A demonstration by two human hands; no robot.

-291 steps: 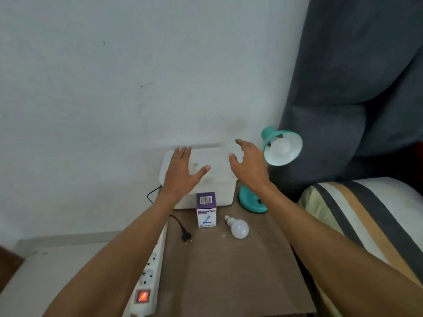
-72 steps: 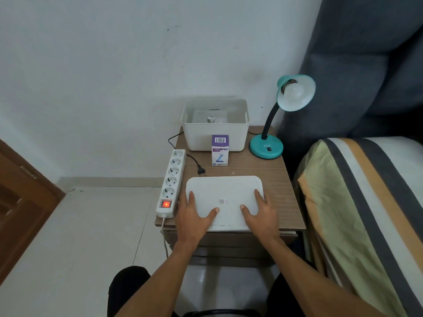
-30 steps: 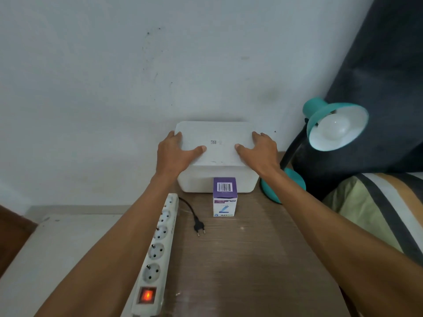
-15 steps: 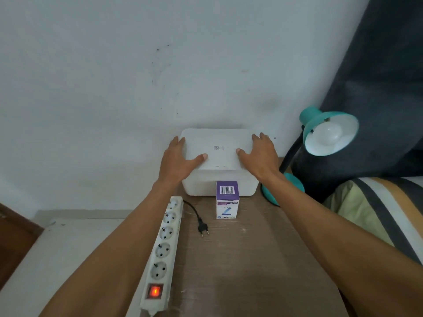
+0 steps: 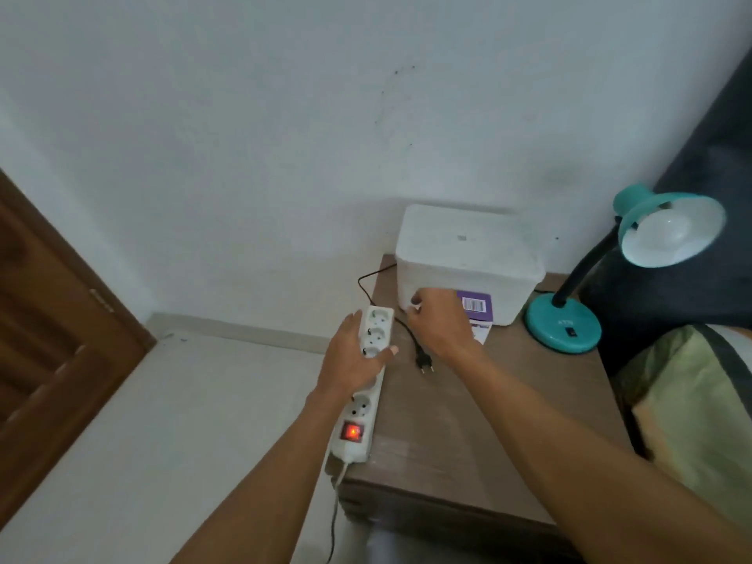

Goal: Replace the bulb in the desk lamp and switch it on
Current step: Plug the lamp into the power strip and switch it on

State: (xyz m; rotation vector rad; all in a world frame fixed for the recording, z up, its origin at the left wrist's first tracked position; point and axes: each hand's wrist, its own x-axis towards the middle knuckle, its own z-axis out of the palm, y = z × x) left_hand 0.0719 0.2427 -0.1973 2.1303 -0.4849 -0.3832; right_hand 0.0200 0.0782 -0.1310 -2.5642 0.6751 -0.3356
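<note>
A teal desk lamp [image 5: 563, 327] stands at the back right of the wooden bedside table [image 5: 468, 421], with a white bulb [image 5: 667, 232] in its shade. Its black plug [image 5: 423, 362] lies loose on the table beside a white power strip [image 5: 364, 405] whose red switch [image 5: 352, 432] glows. My left hand [image 5: 352, 360] lies over the strip, with the thumb on its right side and the fingers on its left. My right hand [image 5: 441, 325] hovers just above the cord and plug, fingers loosely bent, nothing seen in it.
A lidded white plastic box [image 5: 468, 254] sits against the wall, with a small purple bulb carton [image 5: 476, 313] in front of it, partly behind my right hand. A striped bed [image 5: 691, 400] borders the table on the right. A wooden door [image 5: 49, 339] stands at left.
Both hands have left the box lid, which now stays on the box. My left hand dropped onto the power strip and my right hand came down over the cord. The view turned left.
</note>
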